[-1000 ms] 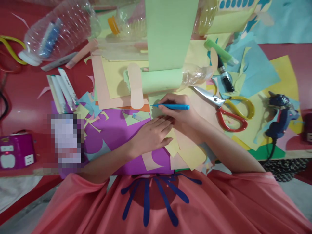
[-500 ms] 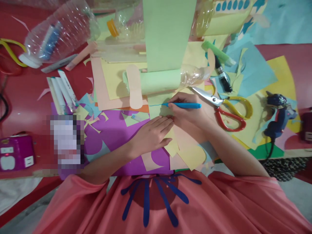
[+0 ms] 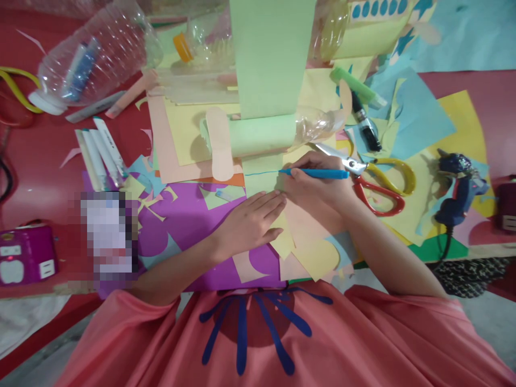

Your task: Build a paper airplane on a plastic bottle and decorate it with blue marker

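In my right hand (image 3: pixel 318 177) is a blue pen (image 3: pixel 322 173), its tip on a strip of pale green paper (image 3: pixel 258 181). A thin blue line runs leftward from the tip to the paper's left edge. My left hand (image 3: pixel 253 220) lies flat on the lower part of that strip, fingers stretched out. Just above, a plastic bottle (image 3: pixel 318 124) wrapped in green paper (image 3: pixel 262 134) lies on its side, with a peach paper cutout (image 3: pixel 220 144) over its left end. Scissors (image 3: pixel 374 177) with red and yellow handles rest beside my right hand.
Left are several white markers (image 3: pixel 102 153), a large clear bottle (image 3: pixel 100 59) and a pixelated rectangular object (image 3: pixel 107 231). A glue gun (image 3: pixel 459 188) lies at the right, near a black marker (image 3: pixel 366 122). Purple paper (image 3: pixel 189 215) and coloured scraps cover the near side.
My right hand and the pen have moved right, and the blue line is longer. My left hand stays in place on the paper. The whole view has shifted slightly.
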The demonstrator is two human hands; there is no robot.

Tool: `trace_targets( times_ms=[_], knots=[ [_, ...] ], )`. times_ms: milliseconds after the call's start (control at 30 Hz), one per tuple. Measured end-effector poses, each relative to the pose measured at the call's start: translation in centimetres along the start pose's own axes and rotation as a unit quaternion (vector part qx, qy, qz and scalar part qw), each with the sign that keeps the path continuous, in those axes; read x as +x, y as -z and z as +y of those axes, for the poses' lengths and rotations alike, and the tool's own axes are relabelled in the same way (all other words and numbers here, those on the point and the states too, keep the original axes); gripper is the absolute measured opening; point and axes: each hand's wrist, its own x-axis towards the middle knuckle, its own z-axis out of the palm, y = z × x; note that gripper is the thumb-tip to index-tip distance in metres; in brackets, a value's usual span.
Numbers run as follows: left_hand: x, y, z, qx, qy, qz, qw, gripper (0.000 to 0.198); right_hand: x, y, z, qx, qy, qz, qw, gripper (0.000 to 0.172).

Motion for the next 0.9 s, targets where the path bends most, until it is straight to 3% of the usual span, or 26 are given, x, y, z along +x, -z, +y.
trace_targets(
  times_ms=[400,633,767,900],
  knots=[
    [0.1,0.0,-0.1,-0.016,-0.009,0.027,0.999,0.039,-0.3,0.0,-0.1,-0.027,-0.006,0.014,1.0,0.007],
    [-0.3,1.2,-1.8,0.004,0.096,0.104,0.99,0.021,-0.4,0.3,0.3,-0.038,-0.019,-0.005,0.999,0.008],
    [-0.5,1.8,-3.5,0.068,0.132,0.073,0.986,0.017,-0.4,0.3,0.6,-0.033,-0.002,-0.011,0.999,0.007],
    [-0.5,1.7,-3.9,0.067,0.165,0.04,0.983,0.034,-0.5,0.7,0.9,-0.019,0.009,-0.007,1.0,0.011]
  ],
)
